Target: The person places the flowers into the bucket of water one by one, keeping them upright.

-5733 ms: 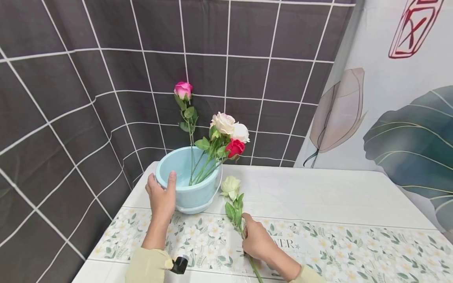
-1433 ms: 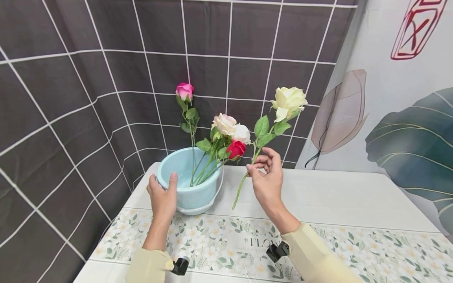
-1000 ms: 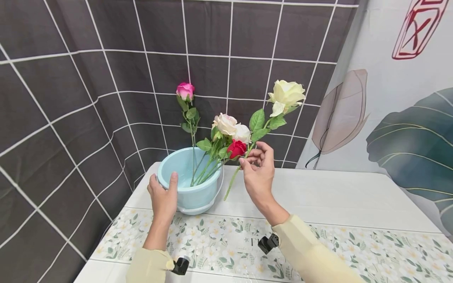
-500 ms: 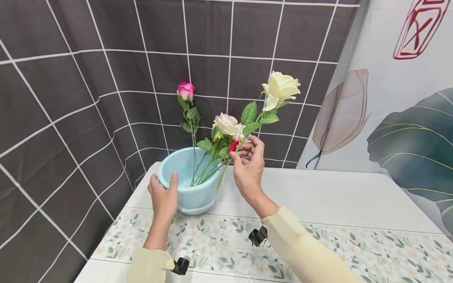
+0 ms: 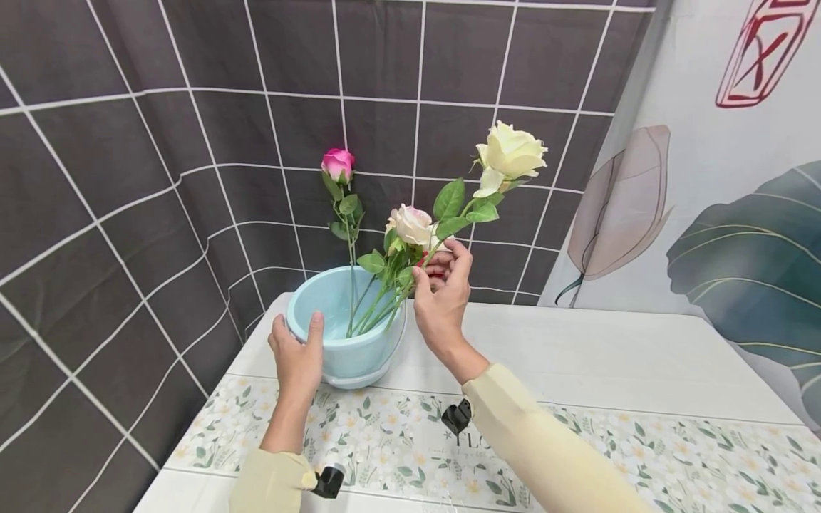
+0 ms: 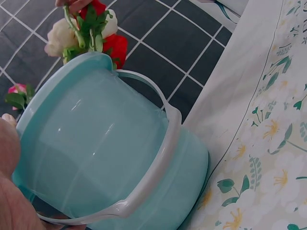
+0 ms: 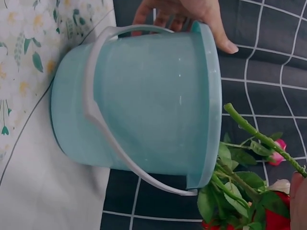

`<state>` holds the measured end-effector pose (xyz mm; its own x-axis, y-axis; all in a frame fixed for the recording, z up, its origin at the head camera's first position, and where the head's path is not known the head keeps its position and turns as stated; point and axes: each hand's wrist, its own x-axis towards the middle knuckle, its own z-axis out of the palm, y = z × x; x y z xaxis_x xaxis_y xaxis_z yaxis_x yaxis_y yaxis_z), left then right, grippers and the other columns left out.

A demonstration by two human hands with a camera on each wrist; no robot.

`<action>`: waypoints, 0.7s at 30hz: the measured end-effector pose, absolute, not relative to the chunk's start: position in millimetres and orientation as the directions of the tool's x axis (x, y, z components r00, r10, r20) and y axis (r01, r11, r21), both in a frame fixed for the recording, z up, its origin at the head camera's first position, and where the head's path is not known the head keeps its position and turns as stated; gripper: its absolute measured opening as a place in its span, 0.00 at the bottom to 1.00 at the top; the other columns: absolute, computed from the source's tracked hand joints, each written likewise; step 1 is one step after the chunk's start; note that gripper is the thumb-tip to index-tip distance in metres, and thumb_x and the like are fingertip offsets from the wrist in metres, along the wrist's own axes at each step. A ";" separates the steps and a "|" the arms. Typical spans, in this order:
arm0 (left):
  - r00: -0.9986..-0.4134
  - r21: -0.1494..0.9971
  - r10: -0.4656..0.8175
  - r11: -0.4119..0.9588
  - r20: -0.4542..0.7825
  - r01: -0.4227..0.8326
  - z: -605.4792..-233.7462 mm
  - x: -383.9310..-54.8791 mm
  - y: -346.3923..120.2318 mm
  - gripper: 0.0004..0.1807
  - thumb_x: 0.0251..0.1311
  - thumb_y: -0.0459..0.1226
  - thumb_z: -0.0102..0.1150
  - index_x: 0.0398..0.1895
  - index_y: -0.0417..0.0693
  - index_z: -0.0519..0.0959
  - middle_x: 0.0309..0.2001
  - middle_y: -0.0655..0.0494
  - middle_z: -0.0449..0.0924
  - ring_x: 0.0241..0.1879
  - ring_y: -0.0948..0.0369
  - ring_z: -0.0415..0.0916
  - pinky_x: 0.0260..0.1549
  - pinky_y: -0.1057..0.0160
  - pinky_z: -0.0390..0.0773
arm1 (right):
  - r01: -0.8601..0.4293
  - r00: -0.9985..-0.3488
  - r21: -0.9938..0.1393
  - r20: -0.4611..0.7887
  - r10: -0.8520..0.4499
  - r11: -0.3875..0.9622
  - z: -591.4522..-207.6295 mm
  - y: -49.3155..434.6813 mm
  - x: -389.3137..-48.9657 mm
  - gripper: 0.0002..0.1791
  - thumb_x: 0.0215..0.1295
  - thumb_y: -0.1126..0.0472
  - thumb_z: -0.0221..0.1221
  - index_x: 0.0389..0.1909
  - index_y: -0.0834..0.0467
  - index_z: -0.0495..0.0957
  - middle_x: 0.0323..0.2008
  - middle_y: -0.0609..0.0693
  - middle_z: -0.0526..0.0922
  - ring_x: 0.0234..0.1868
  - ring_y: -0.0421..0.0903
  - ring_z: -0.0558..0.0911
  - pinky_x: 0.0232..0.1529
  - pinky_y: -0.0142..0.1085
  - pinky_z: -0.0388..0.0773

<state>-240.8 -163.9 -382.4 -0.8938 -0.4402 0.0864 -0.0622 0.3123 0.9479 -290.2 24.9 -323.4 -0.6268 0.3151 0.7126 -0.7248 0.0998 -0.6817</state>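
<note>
A light blue plastic bucket stands at the table's back left corner. My left hand grips its near rim, thumb inside. A pink rose, a pale pink rose and a red rose stand in it. My right hand pinches the stem of a cream rose, which leans up to the right. In the right wrist view the cut stem end sits at the bucket's mouth, just past the rim. The hand mostly hides the red rose in the head view.
The table has a white cover with a floral band along the front. A dark tiled wall runs close behind and left of the bucket. A leaf-print curtain hangs at the right. The bucket's white handle hangs down.
My right hand picked the cream rose up off the table, raised it, then carried it left until its stem end reached the bucket's mouth. The left hand has stayed on the rim.
</note>
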 end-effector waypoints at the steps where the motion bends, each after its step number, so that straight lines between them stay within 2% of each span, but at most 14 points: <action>1: -0.895 0.948 -0.439 0.312 0.085 -0.062 -382.3 -240.9 -163.9 0.52 0.63 0.67 0.40 0.77 0.48 0.33 0.71 0.38 0.42 0.71 0.39 0.46 0.70 0.42 0.48 | -0.729 -0.622 -0.677 0.718 0.313 0.105 -324.1 23.7 -291.3 0.31 0.56 0.81 0.60 0.59 0.65 0.60 0.40 0.66 0.75 0.35 0.51 0.78 0.34 0.26 0.78; 16: -0.888 0.948 -0.449 0.315 0.101 -0.051 -383.4 -241.4 -164.9 0.52 0.63 0.67 0.41 0.77 0.46 0.35 0.70 0.37 0.44 0.70 0.38 0.48 0.70 0.41 0.48 | -0.751 -0.582 -0.643 0.752 0.310 0.150 -322.9 15.9 -298.0 0.30 0.57 0.81 0.59 0.59 0.66 0.60 0.39 0.68 0.74 0.35 0.52 0.78 0.33 0.27 0.78; 21: -0.890 0.947 -0.444 0.317 0.103 -0.048 -384.4 -242.4 -165.2 0.52 0.63 0.67 0.40 0.77 0.47 0.34 0.70 0.38 0.43 0.71 0.39 0.47 0.70 0.41 0.48 | -0.747 -0.589 -0.646 0.752 0.295 0.157 -323.3 12.0 -300.3 0.30 0.57 0.80 0.60 0.58 0.66 0.60 0.39 0.67 0.74 0.35 0.53 0.78 0.34 0.28 0.79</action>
